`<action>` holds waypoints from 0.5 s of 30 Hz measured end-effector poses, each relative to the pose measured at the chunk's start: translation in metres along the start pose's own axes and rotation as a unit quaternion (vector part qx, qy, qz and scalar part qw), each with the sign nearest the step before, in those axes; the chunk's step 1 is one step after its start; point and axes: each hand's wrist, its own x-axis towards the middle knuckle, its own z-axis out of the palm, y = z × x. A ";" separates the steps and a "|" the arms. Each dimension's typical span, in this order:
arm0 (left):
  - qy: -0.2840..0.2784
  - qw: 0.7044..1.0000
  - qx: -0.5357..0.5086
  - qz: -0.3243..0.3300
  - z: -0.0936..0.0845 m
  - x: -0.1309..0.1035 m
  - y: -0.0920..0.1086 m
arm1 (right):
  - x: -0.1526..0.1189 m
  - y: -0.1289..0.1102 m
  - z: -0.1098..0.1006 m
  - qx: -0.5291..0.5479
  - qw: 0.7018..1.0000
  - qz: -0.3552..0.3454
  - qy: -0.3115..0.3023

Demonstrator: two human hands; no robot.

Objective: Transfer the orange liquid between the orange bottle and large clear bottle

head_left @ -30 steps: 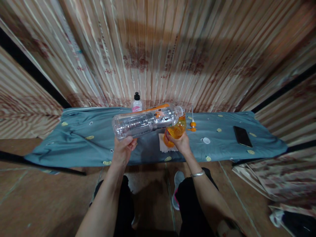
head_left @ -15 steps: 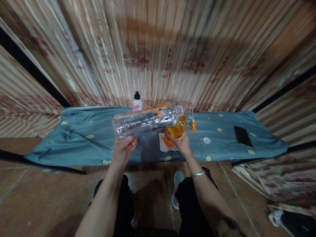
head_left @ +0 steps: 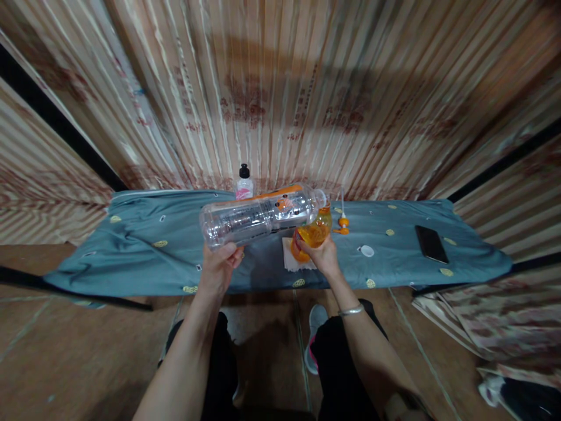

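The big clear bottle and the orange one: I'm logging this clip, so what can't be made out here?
Head view only:
- Mouth of the big clear bottle: hidden where it meets the orange bottle; no stream can be seen.
- Base of the orange bottle: covered by the right hand.
- Clear bottle's end: wrapped by the left hand.
- Label print: too small to read.
- Small bottle: lower part hidden behind the clear bottle.
- Phone: screen dark.
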 end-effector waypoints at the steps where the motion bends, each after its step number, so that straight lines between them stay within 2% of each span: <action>1: 0.001 1.000 -0.001 0.000 0.001 0.000 0.001 | 0.000 0.000 0.000 -0.002 1.000 0.000 0.000; 15: 0.003 1.000 0.004 -0.004 0.001 0.000 0.002 | -0.002 -0.006 -0.001 -0.001 1.000 0.004 -0.010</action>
